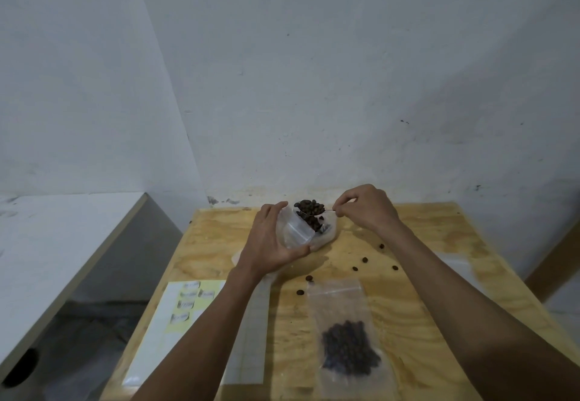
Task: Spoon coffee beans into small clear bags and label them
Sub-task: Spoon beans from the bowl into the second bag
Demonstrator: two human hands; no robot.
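Observation:
My left hand (272,240) grips a small clear bag (295,231) and holds it up over the far middle of the plywood table (417,278). My right hand (365,207) pinches the handle of a spoon (326,211) heaped with dark coffee beans (309,206), right at the bag's mouth. More beans lie in a clear container (328,232) just behind the bag. A filled clear bag of beans (348,342) lies flat near the table's front. A yellow sheet with small labels (191,303) sits at the left.
Several loose beans (365,259) are scattered on the wood right of centre. A white backing sheet (251,331) lies under my left forearm. Another clear bag (455,262) lies at the right edge. A white shelf (62,243) stands left of the table, and a wall is close behind.

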